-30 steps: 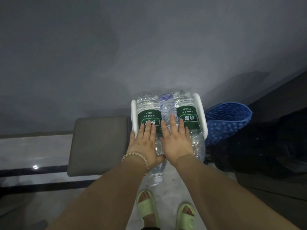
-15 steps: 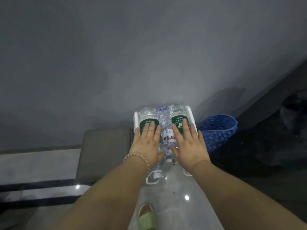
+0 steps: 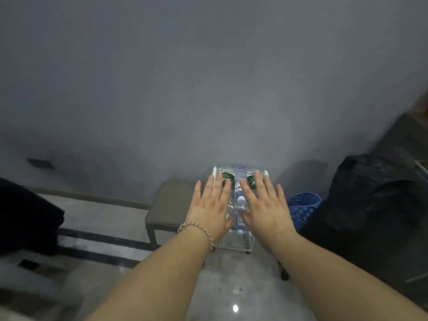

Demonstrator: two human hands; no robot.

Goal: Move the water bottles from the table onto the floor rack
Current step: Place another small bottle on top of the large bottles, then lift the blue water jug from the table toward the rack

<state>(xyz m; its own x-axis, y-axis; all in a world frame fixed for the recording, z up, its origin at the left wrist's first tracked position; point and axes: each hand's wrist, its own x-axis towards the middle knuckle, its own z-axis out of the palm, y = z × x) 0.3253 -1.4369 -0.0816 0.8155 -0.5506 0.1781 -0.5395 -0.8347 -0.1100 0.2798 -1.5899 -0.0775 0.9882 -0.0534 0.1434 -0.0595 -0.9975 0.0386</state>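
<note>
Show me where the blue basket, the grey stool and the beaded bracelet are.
blue basket (image 3: 301,208): head view, on its perforated side wall.
grey stool (image 3: 170,205): head view, on the seat top.
beaded bracelet (image 3: 198,228): head view, on the beads across the left wrist.

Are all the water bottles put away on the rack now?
Mostly, it seems. Several bottles already lie on the white rack on the floor. The left hand and right hand are open and empty in front of them. The table isn't in view, so I can't tell if any are left.
</note>
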